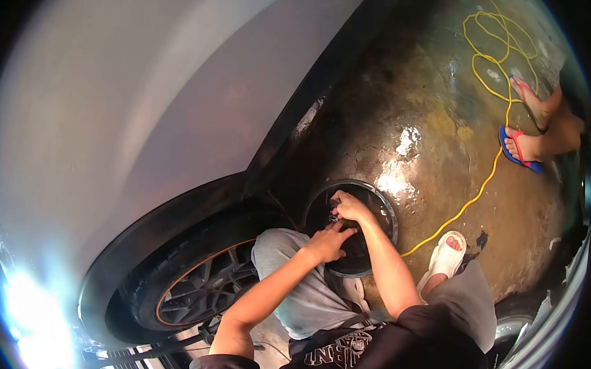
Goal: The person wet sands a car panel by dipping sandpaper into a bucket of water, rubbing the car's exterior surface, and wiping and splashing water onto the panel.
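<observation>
Both hands are over a round black tub (389, 210) on the wet floor, beside a car wheel. My left hand (327, 243) reaches over the tub's near left side, its fingers spread and pointing to the right. Just beyond it, my right hand (350, 207) is bent inward with curled fingers, at a small dark item inside the tub that I cannot make out. The hands are close to each other. The inside of the tub is dark, and what lies in it is mostly hidden.
A grey car body (175, 91) fills the left, above a black-spoked wheel (211, 285). A yellow hose or cord (469, 206) runs over the wet floor (431, 154) and coils at the upper right, near another person's feet in blue sandals (521, 152).
</observation>
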Available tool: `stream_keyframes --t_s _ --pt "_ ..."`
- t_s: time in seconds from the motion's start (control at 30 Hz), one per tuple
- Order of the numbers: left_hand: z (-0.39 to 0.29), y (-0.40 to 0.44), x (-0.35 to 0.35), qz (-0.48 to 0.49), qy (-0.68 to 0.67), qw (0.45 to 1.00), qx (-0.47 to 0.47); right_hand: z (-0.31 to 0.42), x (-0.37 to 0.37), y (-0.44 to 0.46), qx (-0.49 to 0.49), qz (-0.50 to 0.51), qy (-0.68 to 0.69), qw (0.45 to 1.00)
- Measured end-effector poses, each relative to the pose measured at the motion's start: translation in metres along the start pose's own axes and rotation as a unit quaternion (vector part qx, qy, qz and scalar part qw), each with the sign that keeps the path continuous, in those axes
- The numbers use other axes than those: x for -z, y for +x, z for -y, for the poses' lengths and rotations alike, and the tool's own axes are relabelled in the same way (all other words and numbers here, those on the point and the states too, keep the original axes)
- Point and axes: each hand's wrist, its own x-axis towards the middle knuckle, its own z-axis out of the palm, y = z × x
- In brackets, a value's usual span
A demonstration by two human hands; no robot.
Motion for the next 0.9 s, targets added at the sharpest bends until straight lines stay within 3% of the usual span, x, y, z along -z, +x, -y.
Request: stream_keyframes --t_s 0.1,0.17,0.27,0.33,0.37,0.4,0.43,0.47,0.5,0.53,0.57,0.63,0.73,0.8,0.9 --pt "-0.001 -0.021 0.02 0.028 0.068 0.997 0.006 -0.091 -0.029 0.043 -0.122 -0.161 0.247 0.948" --pt "-0.002 -0.036 0.061 -0.043 0.186 0.982 -0.01 -0.162 -0.042 0.079 -0.188 -0.312 0.503 0.784" --pt "-0.003 -0.057 0.12 -0.112 0.282 0.952 -0.039 -0.185 -0.033 0.077 -0.217 -0.334 0.499 0.77" --pt "-0.002 -0.065 0.151 -0.165 0.349 0.921 -0.052 -0.116 -0.027 0.053 -0.163 -0.311 0.684 0.64" --pt "0.001 -0.067 0.165 -0.181 0.388 0.902 -0.05 -0.046 -0.028 0.015 -0.085 -0.313 0.675 0.663" --pt "0.003 -0.066 0.177 -0.206 0.422 0.882 -0.036 0.003 -0.029 -0.001 -0.02 -0.244 0.696 0.675" --pt "0.005 -0.066 0.187 -0.227 0.456 0.86 -0.021 0.053 -0.037 -0.027 0.104 -0.148 0.717 0.673" --pt "0.007 -0.066 0.194 -0.243 0.481 0.842 -0.014 0.117 -0.042 -0.069 0.213 -0.121 0.652 0.718" --pt "0.008 -0.064 0.2 -0.261 0.504 0.823 -0.009 0.151 -0.045 -0.088 0.276 -0.066 0.639 0.716" --pt "-0.002 -0.066 0.213 -0.196 0.536 0.82 0.038 0.179 -0.046 -0.105 0.303 -0.043 0.636 0.709" --pt "0.023 -0.053 0.215 -0.282 0.52 0.805 -0.051 0.202 -0.044 -0.121 0.304 -0.069 0.61 0.729" --pt "0.015 -0.041 0.244 -0.266 0.575 0.772 -0.051 0.203 -0.036 -0.115 0.335 -0.135 0.551 0.752" --pt "-0.012 -0.014 0.303 -0.251 0.68 0.687 -0.045 0.15 -0.036 -0.094 0.195 -0.248 0.599 0.736" --pt "-0.044 0.0 0.351 -0.326 0.675 0.661 -0.035 0.101 -0.046 -0.07 0.07 -0.33 0.626 0.703" --pt "-0.069 0.002 0.391 -0.386 0.646 0.659 -0.001 0.015 -0.07 -0.02 -0.087 -0.336 0.671 0.656"
